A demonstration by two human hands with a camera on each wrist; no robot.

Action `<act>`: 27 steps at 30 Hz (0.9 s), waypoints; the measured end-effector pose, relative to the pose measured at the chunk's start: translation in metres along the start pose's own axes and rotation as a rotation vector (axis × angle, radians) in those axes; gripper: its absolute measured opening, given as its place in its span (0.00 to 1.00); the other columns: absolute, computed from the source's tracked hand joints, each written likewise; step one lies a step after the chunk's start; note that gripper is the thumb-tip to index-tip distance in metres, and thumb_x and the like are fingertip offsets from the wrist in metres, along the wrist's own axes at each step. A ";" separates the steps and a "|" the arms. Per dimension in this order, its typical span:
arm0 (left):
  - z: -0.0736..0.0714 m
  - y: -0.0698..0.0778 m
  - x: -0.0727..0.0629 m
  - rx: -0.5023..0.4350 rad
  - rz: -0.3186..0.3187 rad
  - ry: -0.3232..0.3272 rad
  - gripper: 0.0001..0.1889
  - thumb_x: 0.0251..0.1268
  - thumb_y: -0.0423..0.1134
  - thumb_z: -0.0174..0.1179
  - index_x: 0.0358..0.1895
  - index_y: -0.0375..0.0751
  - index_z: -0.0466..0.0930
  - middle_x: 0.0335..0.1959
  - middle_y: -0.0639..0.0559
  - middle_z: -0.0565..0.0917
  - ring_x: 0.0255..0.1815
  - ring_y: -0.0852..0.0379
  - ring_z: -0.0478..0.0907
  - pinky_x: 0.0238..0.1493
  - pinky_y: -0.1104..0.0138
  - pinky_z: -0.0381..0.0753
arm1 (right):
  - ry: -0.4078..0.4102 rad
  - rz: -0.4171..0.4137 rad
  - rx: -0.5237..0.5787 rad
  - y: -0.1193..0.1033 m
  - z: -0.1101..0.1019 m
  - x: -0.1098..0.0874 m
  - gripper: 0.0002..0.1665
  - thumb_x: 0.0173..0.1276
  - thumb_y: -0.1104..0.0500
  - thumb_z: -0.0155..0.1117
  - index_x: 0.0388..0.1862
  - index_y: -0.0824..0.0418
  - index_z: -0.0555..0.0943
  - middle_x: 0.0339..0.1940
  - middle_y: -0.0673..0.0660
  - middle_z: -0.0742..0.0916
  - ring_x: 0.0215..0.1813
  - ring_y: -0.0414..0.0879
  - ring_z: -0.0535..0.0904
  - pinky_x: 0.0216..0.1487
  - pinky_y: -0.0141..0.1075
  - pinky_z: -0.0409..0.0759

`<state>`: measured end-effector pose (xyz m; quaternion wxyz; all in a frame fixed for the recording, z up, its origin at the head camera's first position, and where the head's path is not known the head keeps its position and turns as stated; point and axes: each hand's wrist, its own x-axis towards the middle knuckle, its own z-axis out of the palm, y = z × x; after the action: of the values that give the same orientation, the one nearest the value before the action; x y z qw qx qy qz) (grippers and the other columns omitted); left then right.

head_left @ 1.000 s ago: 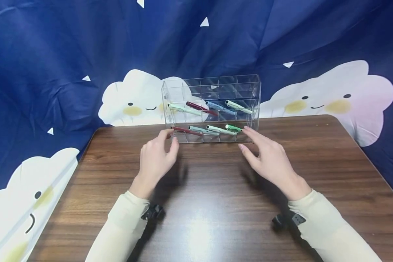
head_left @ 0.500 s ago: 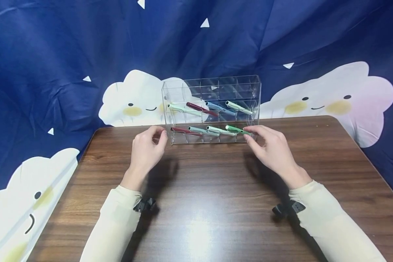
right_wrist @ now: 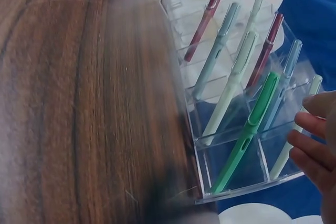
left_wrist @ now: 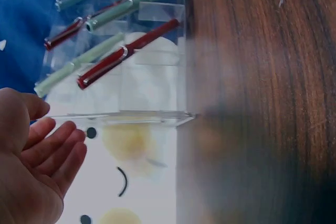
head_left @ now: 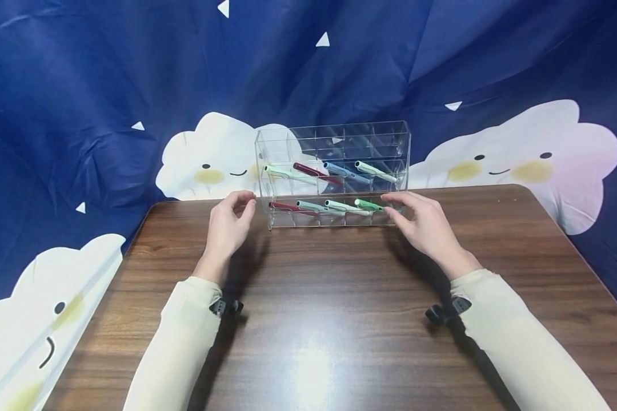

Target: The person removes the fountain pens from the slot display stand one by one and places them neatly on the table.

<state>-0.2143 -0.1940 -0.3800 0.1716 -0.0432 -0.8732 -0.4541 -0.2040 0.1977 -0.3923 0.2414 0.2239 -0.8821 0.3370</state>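
Observation:
A clear acrylic pen rack [head_left: 402, 157] stands at the table's back edge, holding several pens in two tiers. Its lower tier carries a dark red pen [head_left: 293, 208], a grey-green pen [head_left: 312, 206], a pale mint pen [head_left: 345, 206] and a green pen [head_left: 368, 205]. Above them lie a pale green pen [head_left: 290, 173], a second dark red pen [head_left: 316, 172], a blue pen [head_left: 347, 171] and another pale pen [head_left: 375, 171]. Beside the rack's left side is my left hand [head_left: 227, 224], fingers loosely bent. My right hand [head_left: 425, 222] hovers by the right end, thumb and fingers apart; contact is unclear.
The rack's top tier shows no pens. Behind the wooden table [head_left: 308, 297] hangs a dark blue curtain [head_left: 298, 63] printed with white clouds [head_left: 524, 148]. A small black wrist camera [head_left: 226, 308] sits at each cuff.
My left hand has moved left, away from the front of the lower dark red pen, to beside the rack. My right hand has shifted slightly. The pens and rack stay in place.

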 end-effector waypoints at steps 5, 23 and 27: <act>0.006 -0.008 0.011 -0.035 -0.029 0.007 0.15 0.80 0.34 0.60 0.62 0.30 0.84 0.60 0.35 0.89 0.62 0.38 0.88 0.69 0.51 0.88 | -0.060 0.049 0.009 0.007 0.004 0.007 0.17 0.76 0.66 0.71 0.61 0.64 0.88 0.57 0.64 0.92 0.42 0.55 0.86 0.41 0.42 0.82; 0.024 -0.022 0.042 -0.137 -0.099 -0.091 0.21 0.82 0.34 0.61 0.69 0.25 0.78 0.67 0.29 0.83 0.71 0.36 0.82 0.77 0.52 0.81 | -0.188 0.106 0.020 0.018 0.023 0.020 0.20 0.72 0.66 0.74 0.61 0.68 0.87 0.61 0.68 0.90 0.66 0.67 0.85 0.70 0.61 0.84; 0.026 -0.026 0.043 -0.126 -0.105 -0.114 0.22 0.82 0.36 0.61 0.70 0.25 0.78 0.67 0.29 0.84 0.71 0.36 0.82 0.77 0.52 0.82 | -0.184 0.113 0.019 0.019 0.029 0.018 0.18 0.72 0.67 0.74 0.60 0.68 0.88 0.59 0.68 0.91 0.64 0.66 0.87 0.68 0.60 0.85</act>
<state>-0.2675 -0.1919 -0.3990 0.0946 -0.0337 -0.8522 -0.5135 -0.2365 0.1855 -0.4104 0.1376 0.2062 -0.9084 0.3366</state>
